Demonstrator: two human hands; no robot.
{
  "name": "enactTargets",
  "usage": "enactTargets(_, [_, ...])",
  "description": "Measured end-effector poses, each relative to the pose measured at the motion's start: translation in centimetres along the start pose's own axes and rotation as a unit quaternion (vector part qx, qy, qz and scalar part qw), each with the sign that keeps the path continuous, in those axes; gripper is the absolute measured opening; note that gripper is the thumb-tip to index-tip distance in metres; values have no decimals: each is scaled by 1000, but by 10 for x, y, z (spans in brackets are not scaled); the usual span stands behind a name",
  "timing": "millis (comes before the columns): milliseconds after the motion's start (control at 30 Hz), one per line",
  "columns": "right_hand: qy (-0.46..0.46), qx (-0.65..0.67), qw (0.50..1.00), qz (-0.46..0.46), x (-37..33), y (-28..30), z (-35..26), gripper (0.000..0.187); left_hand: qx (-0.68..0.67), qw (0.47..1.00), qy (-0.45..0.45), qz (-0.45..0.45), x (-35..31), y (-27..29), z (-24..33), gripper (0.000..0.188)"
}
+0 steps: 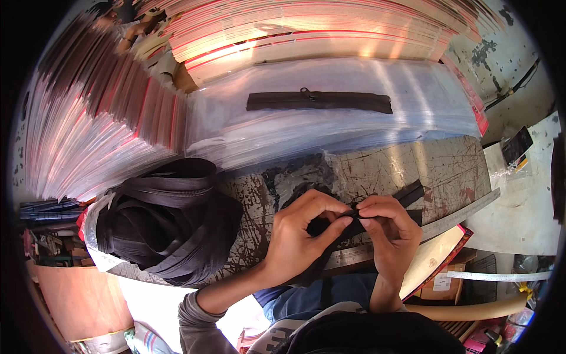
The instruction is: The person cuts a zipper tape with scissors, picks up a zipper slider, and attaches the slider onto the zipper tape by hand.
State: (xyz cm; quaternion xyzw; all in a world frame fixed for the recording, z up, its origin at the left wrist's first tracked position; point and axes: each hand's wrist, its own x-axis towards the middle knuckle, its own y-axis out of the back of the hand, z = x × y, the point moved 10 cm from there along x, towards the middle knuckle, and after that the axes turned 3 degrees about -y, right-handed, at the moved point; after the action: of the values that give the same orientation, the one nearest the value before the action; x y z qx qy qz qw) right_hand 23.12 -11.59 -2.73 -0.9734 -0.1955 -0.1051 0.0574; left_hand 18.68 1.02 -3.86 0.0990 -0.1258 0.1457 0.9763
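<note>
Both my hands are pinched close together over the table's front part. My left hand [300,233] grips black zipper tape [408,193] between thumb and forefinger. Its fingertips nearly touch those of my right hand [390,227], which pinches the same tape. A small dark part sits between the fingertips, too small to make out. Tape ends stick out beyond my right hand, and more tape hangs toward my lap. To the left lies a big loose coil of black zipper tape [168,227]. Farther back, a short black zipper [342,101] with its slider and pull lies flat.
The short zipper rests on a stack of clear plastic sheets [236,133]. Tall stacks of red-edged sheets rise at the left [112,112] and back [312,35]. A metal ruler [463,213] runs along the scratched table's [454,168] front edge. Another ruler [501,276] is at right.
</note>
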Motion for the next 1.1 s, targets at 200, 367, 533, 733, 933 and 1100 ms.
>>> enactTargets(200, [17, -18, 1000, 2, 0, -1, -3, 19, -53, 998, 5, 18, 0, 2, -1, 18])
enactTargets(367, [36, -57, 998, -6, -2, -1, -12, 19, -92, 995, 7, -27, 0, -2, -4, 20])
enactTargets(533, [92, -37, 995, 15, -4, -5, -23, 27, -200, 979, -8, -26, 3, 1, 0, 15])
enactTargets(733, [6, 112, 989, -100, -8, -25, -12, 29, -272, 958, -59, -71, 1, -1, 17, 12])
enactTargets(933, [103, 130, 981, -101, -16, -22, -19, 18, -319, 937, -115, -88, 1, 1, 26, 9])
enactTargets(1100, [77, 266, 959, -57, -20, -24, -19, 15, -451, 889, -57, -53, -1, 0, 21, 8])
